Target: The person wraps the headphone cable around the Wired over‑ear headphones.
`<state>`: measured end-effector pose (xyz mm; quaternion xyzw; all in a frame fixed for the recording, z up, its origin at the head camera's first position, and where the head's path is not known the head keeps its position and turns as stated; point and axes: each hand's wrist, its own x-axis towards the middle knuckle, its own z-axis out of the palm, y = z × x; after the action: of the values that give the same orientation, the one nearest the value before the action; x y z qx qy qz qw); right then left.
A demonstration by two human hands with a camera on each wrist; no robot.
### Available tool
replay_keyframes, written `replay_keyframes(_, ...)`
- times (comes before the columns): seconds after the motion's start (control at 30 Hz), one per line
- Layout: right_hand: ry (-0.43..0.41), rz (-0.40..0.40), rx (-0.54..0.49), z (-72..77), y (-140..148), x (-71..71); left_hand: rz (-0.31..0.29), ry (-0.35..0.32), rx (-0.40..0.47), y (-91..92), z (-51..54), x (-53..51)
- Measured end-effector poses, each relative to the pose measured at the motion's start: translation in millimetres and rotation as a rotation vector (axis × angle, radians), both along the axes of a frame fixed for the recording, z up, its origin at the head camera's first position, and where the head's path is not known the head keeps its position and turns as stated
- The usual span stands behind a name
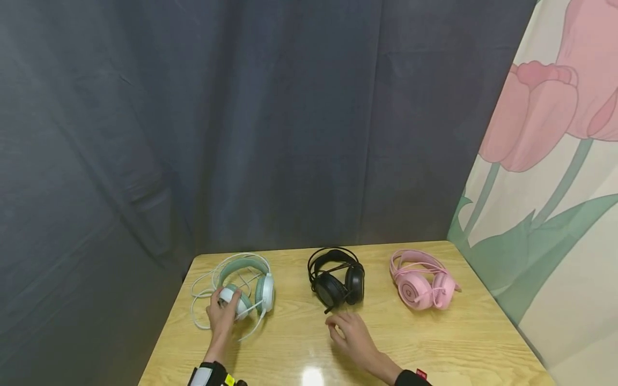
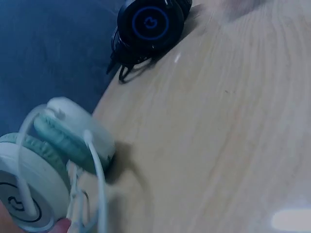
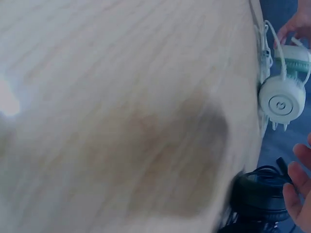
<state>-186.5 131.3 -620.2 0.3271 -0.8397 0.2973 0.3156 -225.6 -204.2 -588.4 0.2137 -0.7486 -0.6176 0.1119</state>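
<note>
White and mint-green headphones (image 1: 264,292) are at the left of the table, with a white cable looped beside and behind them. My left hand (image 1: 223,317) grips their left ear cup between thumb and fingers; in the left wrist view only bits of that hand show at the corner by the headphones (image 2: 73,133). Black headphones (image 1: 330,289) lie in the middle. Just in front of them is my right hand (image 1: 351,335), fingers loosely bent and holding nothing. The right wrist view shows its fingers beside the black headphones (image 3: 257,194); whether they touch cannot be told.
Pink headphones (image 1: 415,289) with a wound pink cable lie at the right of the wooden table (image 1: 289,348). A dark curtain (image 1: 289,134) hangs behind and to the left. A wall with painted tulips (image 1: 541,112) borders the right side.
</note>
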Motion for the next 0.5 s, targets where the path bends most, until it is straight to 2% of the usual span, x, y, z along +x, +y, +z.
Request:
replay_keyframes(0.07,-0.022,0.016,0.000,6.2,-4,-3.9,0.042,0.031,-0.051,5.1,9.1,-3.7)
replay_keyframes(0.2,-0.113,0.040,-0.038,22.1,-14,-10.6,0.075,0.107,-0.047,22.1,28.1,-2.3)
replay_keyframes(0.27,-0.183,0.043,-0.081,31.9,-19,-14.2,0.050,0.144,-0.033,34.2,37.9,1.4)
replay_keyframes(0.4,-0.313,0.035,-0.141,50.9,-31,-21.4,-0.046,0.233,0.016,61.9,56.3,11.0)
replay_keyframes(0.5,-0.351,0.037,-0.143,63.4,-38,-24.9,-0.116,0.298,0.031,84.0,67.4,17.7)
